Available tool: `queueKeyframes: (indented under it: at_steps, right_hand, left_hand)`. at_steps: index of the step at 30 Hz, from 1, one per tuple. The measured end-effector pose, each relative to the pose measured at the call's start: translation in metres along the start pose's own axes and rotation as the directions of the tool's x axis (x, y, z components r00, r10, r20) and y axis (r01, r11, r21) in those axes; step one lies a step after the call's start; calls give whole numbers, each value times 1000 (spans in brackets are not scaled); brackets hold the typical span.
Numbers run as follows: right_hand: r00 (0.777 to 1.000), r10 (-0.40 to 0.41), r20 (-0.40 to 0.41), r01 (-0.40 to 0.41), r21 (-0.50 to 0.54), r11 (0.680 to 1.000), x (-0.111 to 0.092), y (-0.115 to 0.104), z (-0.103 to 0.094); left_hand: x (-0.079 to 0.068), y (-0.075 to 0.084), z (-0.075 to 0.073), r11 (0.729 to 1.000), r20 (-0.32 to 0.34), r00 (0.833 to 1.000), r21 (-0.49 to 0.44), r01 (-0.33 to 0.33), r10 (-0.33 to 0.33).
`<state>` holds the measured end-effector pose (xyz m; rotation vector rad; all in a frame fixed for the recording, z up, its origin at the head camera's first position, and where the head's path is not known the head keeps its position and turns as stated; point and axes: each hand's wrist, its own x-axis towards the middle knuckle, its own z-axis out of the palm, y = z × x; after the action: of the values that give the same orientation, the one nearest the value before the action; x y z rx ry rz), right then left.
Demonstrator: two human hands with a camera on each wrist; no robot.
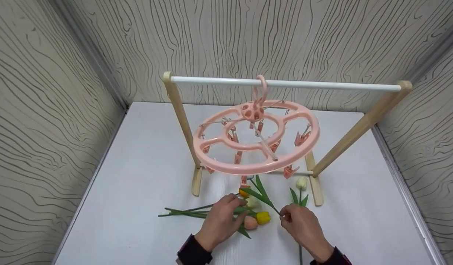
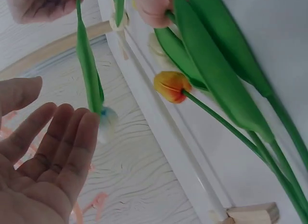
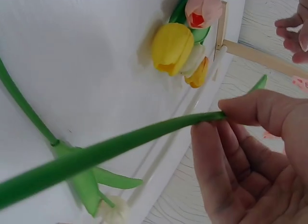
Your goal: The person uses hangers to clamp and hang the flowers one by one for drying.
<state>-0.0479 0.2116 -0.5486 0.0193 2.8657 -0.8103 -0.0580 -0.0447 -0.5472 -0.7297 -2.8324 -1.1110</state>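
Observation:
My right hand (image 1: 304, 226) pinches the green stem (image 3: 120, 140) of an artificial tulip between thumb and fingers. This tulip's leaves (image 1: 261, 193) point away from me, and its pale blue-white bloom (image 2: 109, 119) shows past the left fingertips in the left wrist view. With fingers spread and nothing gripped, my left hand (image 1: 222, 219) hovers over a bunch of tulips lying on the table. That bunch has a yellow tulip (image 1: 263, 218), a pink one (image 1: 250, 222), a white one (image 1: 252, 202) and an orange one (image 1: 244, 192). Another white tulip (image 1: 301, 183) lies beyond the right hand.
A round pink clip hanger (image 1: 241, 168) hangs by its hook from the white bar (image 1: 219, 80) of a wooden-legged stand (image 1: 353, 134), above and beyond the hands. Several pink clips (image 1: 290, 171) dangle from it. Patterned walls (image 1: 211, 36) enclose the white table (image 1: 138, 165) at back and sides.

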Motion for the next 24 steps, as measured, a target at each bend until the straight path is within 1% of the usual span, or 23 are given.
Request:
queueKeyframes:
  at_steps: [3, 7, 10, 11, 13, 15, 16, 18, 24]
  right_hand:
    - [999, -19, 29, 21, -36, 999, 0, -7, -3]
    - [995, -56, 79, 62, -70, 996, 0, -16, -5]
    - [989, -124, 84, 133, -102, 986, -1, -21, -3]
    - [985, -151, 81, 160, -117, 980, -1, -22, -3]
    - [977, -197, 79, 206, -135, 969, -2, -24, -2]
    - [972, -221, 83, 231, -141, 963, -1, -26, -2]
    - [970, -228, 88, 238, -138, 961, -1, -27, -2]
    - [968, -231, 96, 242, -127, 962, 0, -29, -2]
    - [961, -257, 107, 268, -109, 957, 0, -35, -1]
  left_hand:
    - [4, 7, 5, 998, 8, 999, 32, -46, 45]
    - [8, 13, 10, 995, 54, 996, 67, -78, 75]
    - [11, 16, 15, 978, 68, 987, 144, -154, 145]
    - [12, 16, 17, 964, 64, 982, 187, -188, 180]
    - [13, 17, 20, 927, 56, 969, 283, -247, 241]
    - [15, 17, 23, 886, 51, 956, 367, -285, 287]
    - [15, 17, 25, 870, 51, 953, 394, -295, 300]
    - [17, 16, 28, 849, 51, 947, 430, -308, 318]
    - [20, 16, 33, 802, 63, 938, 502, -324, 340]
